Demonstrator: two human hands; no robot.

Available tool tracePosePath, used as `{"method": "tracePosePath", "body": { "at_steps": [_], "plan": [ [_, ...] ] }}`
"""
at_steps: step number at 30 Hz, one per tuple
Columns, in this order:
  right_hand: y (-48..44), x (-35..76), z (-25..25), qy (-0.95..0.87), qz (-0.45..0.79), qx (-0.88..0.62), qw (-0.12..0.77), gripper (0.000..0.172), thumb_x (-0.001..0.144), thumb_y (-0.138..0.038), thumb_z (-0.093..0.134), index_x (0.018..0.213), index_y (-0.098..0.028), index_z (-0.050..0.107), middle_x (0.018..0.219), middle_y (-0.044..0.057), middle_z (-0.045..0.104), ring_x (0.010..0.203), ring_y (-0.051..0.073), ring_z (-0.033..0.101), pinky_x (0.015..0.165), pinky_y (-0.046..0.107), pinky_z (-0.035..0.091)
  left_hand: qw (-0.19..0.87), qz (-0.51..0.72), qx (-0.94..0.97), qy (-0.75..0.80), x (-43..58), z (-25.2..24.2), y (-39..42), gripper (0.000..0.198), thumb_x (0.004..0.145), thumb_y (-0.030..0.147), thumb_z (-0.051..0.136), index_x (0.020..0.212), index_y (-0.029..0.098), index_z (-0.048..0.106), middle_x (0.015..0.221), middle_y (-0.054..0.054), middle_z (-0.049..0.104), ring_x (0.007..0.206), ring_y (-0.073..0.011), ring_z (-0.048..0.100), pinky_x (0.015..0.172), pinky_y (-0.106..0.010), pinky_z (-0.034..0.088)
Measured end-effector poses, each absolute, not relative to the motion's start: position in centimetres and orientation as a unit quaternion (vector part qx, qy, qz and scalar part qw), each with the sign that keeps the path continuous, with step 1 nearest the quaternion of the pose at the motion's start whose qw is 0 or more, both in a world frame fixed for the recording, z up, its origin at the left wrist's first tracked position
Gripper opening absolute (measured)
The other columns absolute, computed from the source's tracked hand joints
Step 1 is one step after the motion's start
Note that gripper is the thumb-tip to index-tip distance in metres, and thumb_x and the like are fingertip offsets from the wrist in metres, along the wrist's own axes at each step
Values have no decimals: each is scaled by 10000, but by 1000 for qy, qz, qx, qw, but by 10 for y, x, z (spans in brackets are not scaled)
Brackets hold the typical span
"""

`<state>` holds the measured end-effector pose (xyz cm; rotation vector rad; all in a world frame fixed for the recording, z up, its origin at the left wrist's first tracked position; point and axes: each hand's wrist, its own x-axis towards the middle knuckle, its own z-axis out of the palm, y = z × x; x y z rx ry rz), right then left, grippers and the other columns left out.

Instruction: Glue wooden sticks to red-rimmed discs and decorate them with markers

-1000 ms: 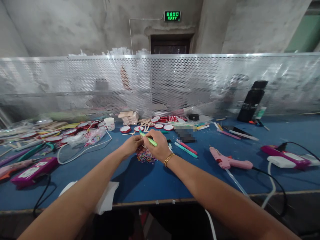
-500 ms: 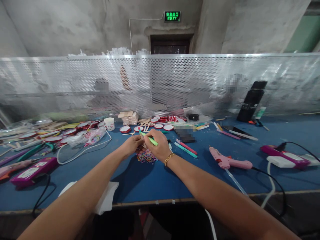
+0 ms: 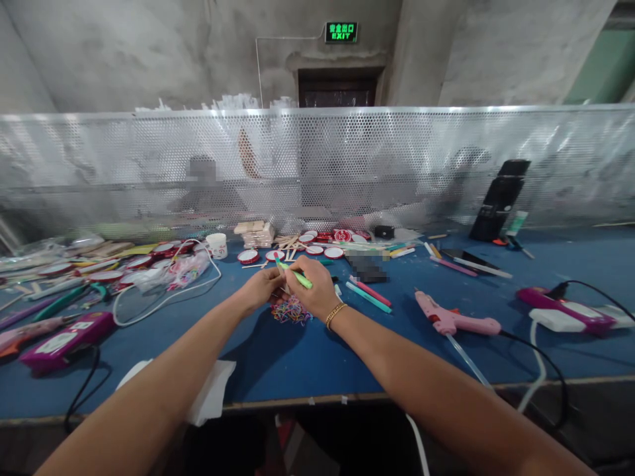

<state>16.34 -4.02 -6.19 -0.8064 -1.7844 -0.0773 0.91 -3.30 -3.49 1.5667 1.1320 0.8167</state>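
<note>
My right hand (image 3: 313, 281), a gold bracelet at its wrist, grips a light green marker (image 3: 303, 280) slanted toward the left hand. Close beside it, my left hand (image 3: 262, 285) has its fingers pinched on a small stick (image 3: 278, 260) whose upper end shows teal and red. Fingers hide the stick's lower part, and whether the marker's tip touches it I cannot tell. Just below both hands lies a heap of small multicoloured bands (image 3: 292, 312) on the blue table (image 3: 292, 370). A pink marker (image 3: 370, 289) and a teal marker (image 3: 368, 297) lie to the right.
A pink glue gun (image 3: 454, 318) lies at the right, near a purple power strip (image 3: 570, 309). Small red-rimmed drums (image 3: 249, 256), a paper cup (image 3: 217, 246) and wooden sticks stand farther back. Another purple power strip (image 3: 69, 340) and a white cable (image 3: 163, 309) are left.
</note>
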Motion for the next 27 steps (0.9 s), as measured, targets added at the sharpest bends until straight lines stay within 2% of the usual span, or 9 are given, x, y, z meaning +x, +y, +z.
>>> {"method": "tracePosePath", "body": {
  "at_steps": [4, 8, 14, 27],
  "plan": [
    [-40, 164, -62, -747, -38, -347, 566, 165, 910, -312, 494, 793, -208, 545, 737, 10, 594, 726, 151, 537, 717, 276, 383, 503, 341, 649, 458, 9, -35, -34, 294, 745, 429, 679, 807, 160, 576, 689, -4, 623, 524, -87, 571, 487, -194, 463],
    [-39, 164, -62, -752, -34, -341, 563, 168, 913, -318, 489, 799, -211, 552, 741, 10, 597, 732, 150, 541, 722, 277, 386, 506, 340, 647, 457, 9, -35, -33, 287, 757, 429, 667, 807, 160, 579, 650, 6, 605, 513, -83, 565, 486, -187, 457],
    [-37, 165, -64, -739, -34, -349, 575, 159, 913, -306, 486, 796, -210, 537, 736, 7, 596, 722, 151, 541, 720, 277, 388, 492, 349, 650, 462, 8, -36, -31, 272, 770, 417, 654, 801, 164, 561, 714, -7, 632, 529, -87, 578, 477, -190, 450],
    [-44, 162, -61, -762, -39, -327, 558, 156, 901, -295, 490, 782, -215, 549, 741, 14, 593, 736, 157, 542, 724, 282, 397, 495, 355, 644, 464, 9, -35, -33, 318, 730, 448, 686, 771, 157, 565, 592, 10, 584, 514, -91, 550, 480, -188, 428]
  ]
}}
